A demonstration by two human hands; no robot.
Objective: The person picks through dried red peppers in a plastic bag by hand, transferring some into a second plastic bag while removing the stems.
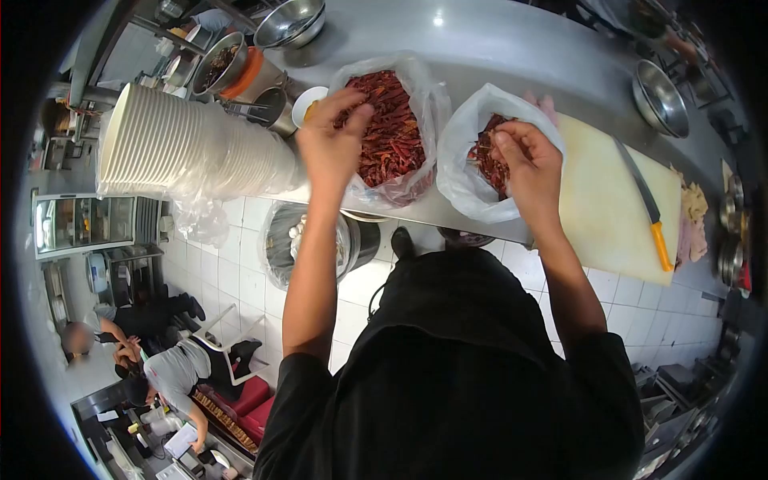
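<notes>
My left hand [330,142] hangs over the left edge of a clear plastic bag [430,88] full of dried red chillies [388,132]. Its fingers are slightly blurred; thumb and fingers look apart, with nothing visible between them. My right hand [530,160] is above a white plastic bag [464,188], thumb and fingertips pinched together. What the pinch holds is too small to make out. Inside the white bag lie more dark red dried chilli pieces [486,152], partly hidden by my right hand. Both bags stand side by side with their mouths open on the steel counter [480,48].
A cutting board [616,200] bearing a yellow-handled knife [644,192] lies at right. Metal bowls [661,98] stand farther back. Wrapped stacked white containers [192,148] fill the left side. Below the counter edge is a lined bin [280,260]. People [180,368] sit at lower left.
</notes>
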